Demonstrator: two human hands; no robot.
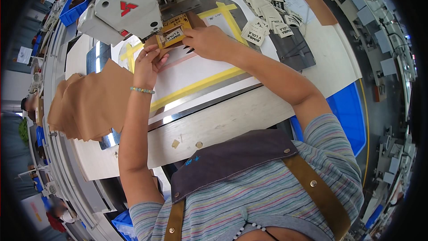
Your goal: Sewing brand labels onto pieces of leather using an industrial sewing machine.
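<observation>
A brown piece (162, 47) with a yellow template (178, 22) and white printed label (174, 36) on it lies under the head of the white sewing machine (127, 6). My right hand (209, 42) grips the template's right edge, with a dark pointed tool (189, 49) showing beneath its fingers. My left hand (149, 62) is at the brown piece's lower left, fingers curled onto its edge beside the needle area. Under both is a white board (191, 80) bordered with yellow tape.
Stacked brown pieces (89, 105) lie left, white printed labels (274, 15) and a brown sheet (316, 6) upper right. Blue bins sit upper left (71, 11), right (347, 120) and lower left (122, 223). Two other people (60, 212) are at the far left.
</observation>
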